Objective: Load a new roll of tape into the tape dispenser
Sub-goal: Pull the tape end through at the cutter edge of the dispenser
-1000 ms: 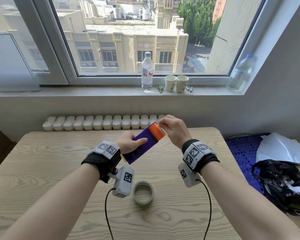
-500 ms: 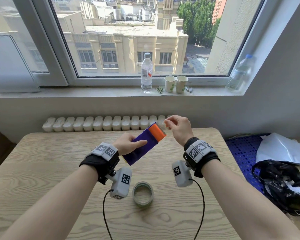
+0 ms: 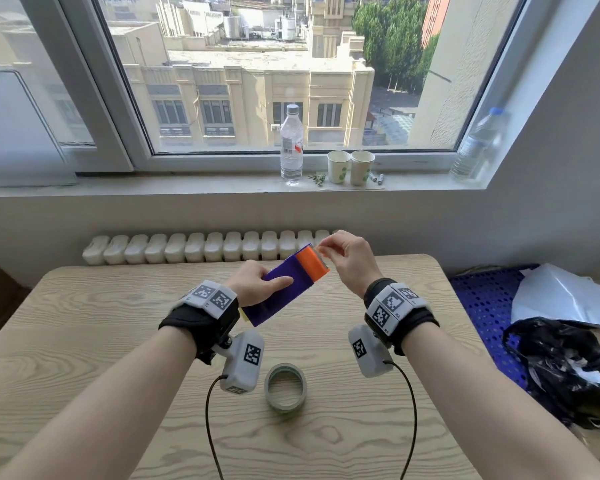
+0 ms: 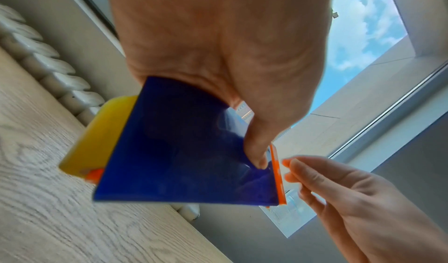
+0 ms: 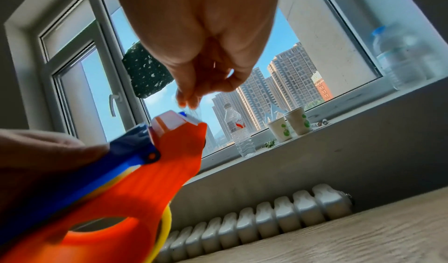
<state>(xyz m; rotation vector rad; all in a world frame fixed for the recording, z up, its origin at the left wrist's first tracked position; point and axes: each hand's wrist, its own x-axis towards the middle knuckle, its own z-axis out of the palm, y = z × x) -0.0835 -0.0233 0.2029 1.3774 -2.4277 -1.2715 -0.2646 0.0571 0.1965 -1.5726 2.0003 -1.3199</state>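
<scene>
Beneath a window, over the wooden worktop [image 3: 84,341], the left hand [image 3: 253,285] grips the dispenser [image 3: 284,289] tilted in the air. The right hand [image 3: 347,258] pinches fingertips just beside its orange end; what they hold is unclear. The roll [image 3: 285,388] lies flat on the worktop nearer the person.

Head view looks down at table [image 3: 84,341]; wrist views close, upward, sharing window [image 5: 278,37].
</scene>
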